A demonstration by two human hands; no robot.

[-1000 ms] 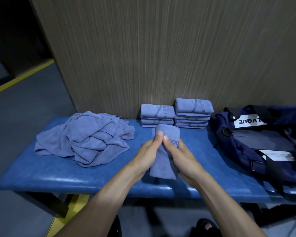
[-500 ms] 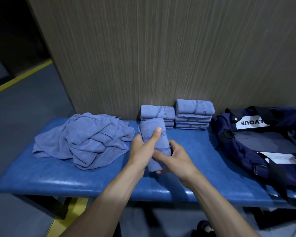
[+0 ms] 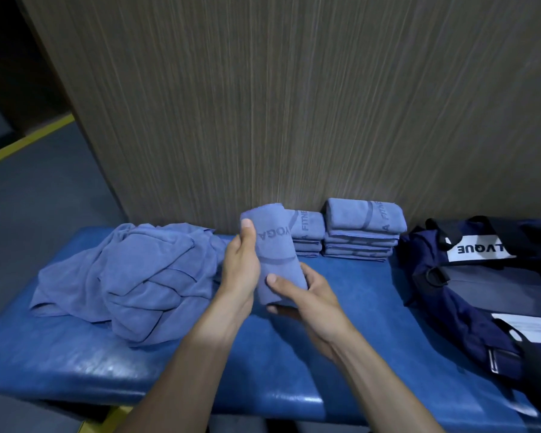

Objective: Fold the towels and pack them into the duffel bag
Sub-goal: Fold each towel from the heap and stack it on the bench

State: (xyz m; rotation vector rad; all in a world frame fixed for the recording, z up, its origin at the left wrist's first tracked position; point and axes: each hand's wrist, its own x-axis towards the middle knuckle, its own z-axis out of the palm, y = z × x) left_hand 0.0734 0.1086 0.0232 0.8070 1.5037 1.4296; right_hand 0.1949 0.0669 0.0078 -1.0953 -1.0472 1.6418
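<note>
At frame centre, above the blue desk [image 3: 341, 348], my left hand [image 3: 241, 270] and right hand [image 3: 306, 295] both grip one folded towel [image 3: 277, 257].

Bare blue desk [image 3: 350, 307] lies open in the lower middle of the frame, between the heap of loose towels [image 3: 132, 276] at left and the duffel bag [image 3: 481, 292] at right. Two stacks of folded towels [image 3: 363, 232] block the back edge against the wood wall [image 3: 294, 104]. The front strip of the desk, lower left, is free.
</note>
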